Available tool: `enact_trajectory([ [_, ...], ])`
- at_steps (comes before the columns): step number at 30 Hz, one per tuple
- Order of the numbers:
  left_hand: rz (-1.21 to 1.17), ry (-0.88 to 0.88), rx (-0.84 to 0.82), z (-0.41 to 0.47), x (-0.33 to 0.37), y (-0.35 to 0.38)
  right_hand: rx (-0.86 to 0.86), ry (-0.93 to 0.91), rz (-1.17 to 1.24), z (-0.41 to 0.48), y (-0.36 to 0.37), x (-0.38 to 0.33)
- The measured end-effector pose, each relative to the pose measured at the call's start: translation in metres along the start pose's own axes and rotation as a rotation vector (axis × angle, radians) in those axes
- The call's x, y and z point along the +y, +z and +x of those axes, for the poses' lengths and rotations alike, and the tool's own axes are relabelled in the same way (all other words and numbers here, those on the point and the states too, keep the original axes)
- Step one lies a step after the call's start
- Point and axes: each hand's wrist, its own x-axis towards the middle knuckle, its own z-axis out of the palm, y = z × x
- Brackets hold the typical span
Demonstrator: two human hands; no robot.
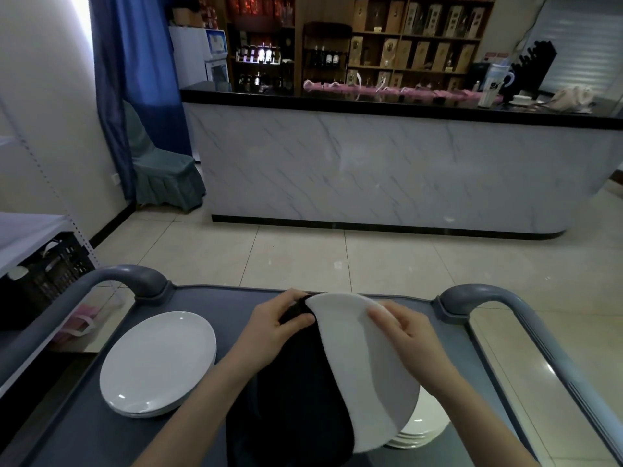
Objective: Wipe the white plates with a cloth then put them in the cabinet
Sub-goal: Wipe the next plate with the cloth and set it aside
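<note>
Plate in hand over cart, cloth on its far rim.

You held a round white ceramic plate (367,372) tilted up on edge above the dark grey plastic cart tray (101,429). Your left hand (273,326) was closed around a black cloth (296,382), pinching it against the plate's rim at 11 o'clock; the cloth hung down over the plate's left half. Your right hand (409,335) gripped the rim at 1 o'clock, thumb on the near face, fingers curled behind. Under the held plate, at 5 o'clock, sat a stack of white plates (418,433), partly hidden. A second stack of white plates (158,364) lay flat at 9 o'clock on the tray, well apart from your hands. Grey curved cart handles (141,279) stood at the far corners. A marble-fronted counter (387,170) stood at 12 o'clock across the tiled floor.
</note>
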Motion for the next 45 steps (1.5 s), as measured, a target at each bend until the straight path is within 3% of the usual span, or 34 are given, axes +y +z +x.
enact_trajectory([
  [5,0.177,0.025,-0.111,0.005,0.000,0.006,-0.161,-0.081,-0.208,0.009,0.004,-0.013],
  [9,0.155,-0.022,0.144,-0.001,-0.010,0.007,-0.003,-0.074,-0.053,0.009,0.005,-0.012],
  [14,-0.186,-0.305,0.418,-0.020,-0.024,0.017,0.422,0.202,0.373,-0.008,0.029,0.001],
  [18,-0.085,-0.286,0.489,-0.023,-0.023,0.015,0.263,0.161,0.310,-0.010,0.022,0.001],
  [21,0.034,-0.126,0.414,-0.019,-0.016,0.002,0.111,0.080,0.142,0.005,0.000,-0.004],
  [25,0.215,0.039,0.089,-0.009,-0.002,0.003,-0.225,-0.081,-0.272,0.024,0.003,-0.014],
  [27,0.265,0.075,0.005,-0.007,-0.001,0.006,-0.322,-0.135,-0.401,0.026,0.014,-0.013],
  [32,0.206,-0.006,0.093,-0.014,-0.007,0.006,-0.168,-0.165,-0.225,0.019,0.022,-0.003],
  [36,0.081,-0.128,0.373,-0.023,-0.015,0.003,0.184,0.027,0.111,0.010,0.026,0.006],
  [38,-0.020,-0.208,0.430,-0.027,-0.015,0.003,0.300,0.126,0.267,0.006,0.030,0.009],
  [41,0.000,-0.189,0.391,-0.025,-0.013,-0.001,0.270,0.112,0.204,0.003,0.030,0.012],
  [45,0.119,-0.052,0.232,-0.013,-0.004,-0.007,0.074,-0.033,-0.040,0.014,0.015,0.005],
])
